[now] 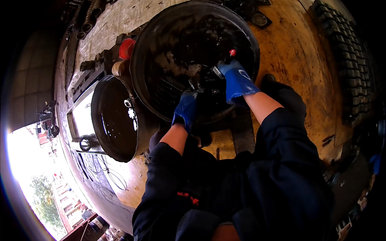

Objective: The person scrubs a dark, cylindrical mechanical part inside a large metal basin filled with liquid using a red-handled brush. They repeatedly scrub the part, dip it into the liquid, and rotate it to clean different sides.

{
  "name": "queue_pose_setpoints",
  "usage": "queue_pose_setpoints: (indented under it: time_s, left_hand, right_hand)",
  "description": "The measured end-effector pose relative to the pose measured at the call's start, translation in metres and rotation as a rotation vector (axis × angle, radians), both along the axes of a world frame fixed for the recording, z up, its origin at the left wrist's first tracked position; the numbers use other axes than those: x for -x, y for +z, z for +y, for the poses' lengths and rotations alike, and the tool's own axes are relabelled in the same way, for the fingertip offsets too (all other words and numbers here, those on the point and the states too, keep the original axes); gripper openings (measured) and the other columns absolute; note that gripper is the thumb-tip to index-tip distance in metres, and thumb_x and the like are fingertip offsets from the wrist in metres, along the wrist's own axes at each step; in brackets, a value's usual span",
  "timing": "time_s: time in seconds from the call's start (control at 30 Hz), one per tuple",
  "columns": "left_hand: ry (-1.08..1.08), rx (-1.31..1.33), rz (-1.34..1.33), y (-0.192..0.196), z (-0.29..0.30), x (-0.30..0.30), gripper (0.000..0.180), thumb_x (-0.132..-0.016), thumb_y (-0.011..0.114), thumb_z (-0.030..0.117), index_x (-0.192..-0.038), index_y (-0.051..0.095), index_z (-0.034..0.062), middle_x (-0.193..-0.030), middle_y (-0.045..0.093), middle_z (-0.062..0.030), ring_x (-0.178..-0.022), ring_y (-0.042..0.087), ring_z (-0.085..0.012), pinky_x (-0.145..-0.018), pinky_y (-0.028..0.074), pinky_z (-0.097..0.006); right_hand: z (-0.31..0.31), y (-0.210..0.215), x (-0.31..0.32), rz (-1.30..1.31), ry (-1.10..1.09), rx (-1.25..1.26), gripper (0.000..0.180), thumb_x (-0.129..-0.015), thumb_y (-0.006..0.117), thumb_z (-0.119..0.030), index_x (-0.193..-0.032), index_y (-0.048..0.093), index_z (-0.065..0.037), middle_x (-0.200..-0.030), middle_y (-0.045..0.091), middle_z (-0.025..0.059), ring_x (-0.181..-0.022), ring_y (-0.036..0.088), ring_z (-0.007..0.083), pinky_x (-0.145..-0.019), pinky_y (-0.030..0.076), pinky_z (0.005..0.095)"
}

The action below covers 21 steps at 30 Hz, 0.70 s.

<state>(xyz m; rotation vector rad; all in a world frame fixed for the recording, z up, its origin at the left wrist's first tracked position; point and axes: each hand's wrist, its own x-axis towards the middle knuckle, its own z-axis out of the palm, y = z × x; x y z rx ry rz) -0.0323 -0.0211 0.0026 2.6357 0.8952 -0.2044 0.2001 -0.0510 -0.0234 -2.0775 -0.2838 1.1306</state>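
Observation:
A wide, round, dark basin point(136, 70) with wet, oily-looking dark contents is in front of me. Over its near part, my left hand point(186, 107) in a blue rubber glove has its fingers closed on a small shiny metal part point(195, 83). My right hand point(235, 76), gloved the same way, is closed round a tool with a red-tipped end point(232, 52). A shiny metal end point(217, 72) shows on the other side of that fist, pointing toward the metal part. The tool's exact kind is hidden by the glove.
Left of the basin stands a smaller round tub point(114, 120) of dark liquid, with a red funnel-like cup point(126, 49) beyond it. A metal ring point(85, 143) and loose wire point(110, 172) lie nearby. Dark ridged blocks point(348, 60) are stacked at the right.

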Motion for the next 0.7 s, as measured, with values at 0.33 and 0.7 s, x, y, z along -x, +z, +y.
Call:
queue_pose_setpoints:
  time_s: [0.33, 0.7]
  left_hand:
    - [0.363, 0.327, 0.0, 0.028, -0.005, 0.007, 0.049, -0.105, 0.029, 0.036, -0.141, 0.051, 0.0108, -0.142, 0.054, -0.015, -0.134, 0.048, -0.0309, -0.112, 0.037, -0.038]
    - [0.455, 0.362, -0.046, -0.01, -0.004, 0.02, 0.054, -0.105, 0.026, 0.038, -0.15, 0.037, 0.0114, -0.153, 0.043, -0.0142, -0.143, 0.038, -0.0317, -0.118, 0.03, -0.04]
  right_hand:
    - [-0.008, 0.026, 0.04, 0.288, 0.062, -0.149, 0.044, -0.092, 0.064, -0.04, -0.104, 0.069, 0.001, -0.088, 0.071, 0.013, -0.082, 0.069, 0.0232, -0.075, 0.053, 0.0336]
    - [-0.049, -0.001, 0.043, -0.293, 0.89, 0.23, 0.055, -0.092, 0.056, -0.052, -0.115, 0.07, -0.003, -0.104, 0.072, 0.0194, -0.098, 0.069, 0.0321, -0.092, 0.052, 0.0416]
